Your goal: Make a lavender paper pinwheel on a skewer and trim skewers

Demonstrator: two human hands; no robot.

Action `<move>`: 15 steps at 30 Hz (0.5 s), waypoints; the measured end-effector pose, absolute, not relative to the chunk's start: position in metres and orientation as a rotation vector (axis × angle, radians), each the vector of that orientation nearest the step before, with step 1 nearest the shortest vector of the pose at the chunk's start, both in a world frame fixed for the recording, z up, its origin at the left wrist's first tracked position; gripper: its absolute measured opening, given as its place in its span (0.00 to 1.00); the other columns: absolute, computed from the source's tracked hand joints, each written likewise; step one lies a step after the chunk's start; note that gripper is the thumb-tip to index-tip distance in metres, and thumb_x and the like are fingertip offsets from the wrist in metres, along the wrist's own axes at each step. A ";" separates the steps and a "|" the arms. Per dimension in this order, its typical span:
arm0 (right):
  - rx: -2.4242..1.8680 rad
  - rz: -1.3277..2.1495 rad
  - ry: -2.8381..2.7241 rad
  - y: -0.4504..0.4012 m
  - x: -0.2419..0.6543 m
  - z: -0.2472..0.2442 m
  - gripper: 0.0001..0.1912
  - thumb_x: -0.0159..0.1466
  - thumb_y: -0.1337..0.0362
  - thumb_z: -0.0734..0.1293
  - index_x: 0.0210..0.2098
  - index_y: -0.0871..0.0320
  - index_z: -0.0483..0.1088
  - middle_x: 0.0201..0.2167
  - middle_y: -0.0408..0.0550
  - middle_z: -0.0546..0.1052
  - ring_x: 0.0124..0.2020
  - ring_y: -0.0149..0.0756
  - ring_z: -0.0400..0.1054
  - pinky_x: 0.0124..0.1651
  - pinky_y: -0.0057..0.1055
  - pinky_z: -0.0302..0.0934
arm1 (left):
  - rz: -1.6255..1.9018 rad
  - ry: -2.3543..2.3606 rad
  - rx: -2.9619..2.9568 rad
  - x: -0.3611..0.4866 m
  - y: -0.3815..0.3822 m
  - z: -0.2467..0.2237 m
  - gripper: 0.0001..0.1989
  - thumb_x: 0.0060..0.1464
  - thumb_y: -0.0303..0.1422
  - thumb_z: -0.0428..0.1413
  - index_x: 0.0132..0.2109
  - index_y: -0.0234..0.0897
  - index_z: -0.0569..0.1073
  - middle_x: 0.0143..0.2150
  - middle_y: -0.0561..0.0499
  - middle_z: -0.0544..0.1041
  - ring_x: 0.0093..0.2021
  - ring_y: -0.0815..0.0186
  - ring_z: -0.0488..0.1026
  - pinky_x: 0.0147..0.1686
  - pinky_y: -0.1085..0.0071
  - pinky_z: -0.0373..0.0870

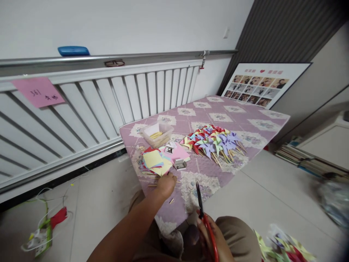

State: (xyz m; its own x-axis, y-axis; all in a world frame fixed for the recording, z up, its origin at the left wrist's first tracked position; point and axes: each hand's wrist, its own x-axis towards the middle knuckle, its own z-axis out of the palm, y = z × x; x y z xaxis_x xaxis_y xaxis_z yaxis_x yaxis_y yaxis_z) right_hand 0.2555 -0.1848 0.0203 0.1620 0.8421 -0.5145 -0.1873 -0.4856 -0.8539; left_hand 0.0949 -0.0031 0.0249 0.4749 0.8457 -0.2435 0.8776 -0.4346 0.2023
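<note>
My right hand is closed round the red handles of a pair of scissors, their dark blades pointing up and away, near the table's edge. My left hand rests on the table beside a stack of coloured paper squares, fingers curled; what they hold, if anything, is hidden. Thin wooden sticks lie beside and under that hand. A small grey open box sits just beyond it. Many paper pinwheels on sticks lie in a pile farther right.
The table has a purple patterned cloth. A clear plastic tub of sticks stands near its left edge. A white radiator runs behind. More pinwheels are at the lower right; a power strip lies on the floor at left.
</note>
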 end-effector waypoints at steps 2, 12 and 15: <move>-1.562 1.484 -0.647 -0.183 0.256 0.018 0.34 0.48 0.35 0.72 0.41 0.52 0.65 0.16 0.32 0.60 0.16 0.27 0.55 0.18 0.25 0.48 | -0.150 1.443 2.432 0.094 -0.001 0.024 0.21 0.59 0.20 0.43 0.54 0.30 0.73 0.53 0.34 0.75 0.51 0.51 0.74 0.49 0.57 0.71; -1.582 1.506 -0.643 -0.181 0.257 0.004 0.37 0.44 0.34 0.73 0.42 0.53 0.67 0.16 0.33 0.60 0.15 0.28 0.54 0.17 0.27 0.50 | -0.045 1.400 2.379 0.086 -0.003 0.029 0.18 0.58 0.20 0.45 0.50 0.31 0.74 0.52 0.34 0.75 0.54 0.49 0.71 0.51 0.55 0.70; -1.591 1.431 -0.709 -0.183 0.258 -0.001 0.34 0.47 0.34 0.72 0.41 0.53 0.68 0.18 0.35 0.62 0.17 0.29 0.57 0.18 0.26 0.52 | 0.035 1.395 2.329 0.077 -0.010 0.036 0.16 0.59 0.22 0.46 0.50 0.32 0.74 0.52 0.35 0.74 0.53 0.49 0.72 0.50 0.56 0.69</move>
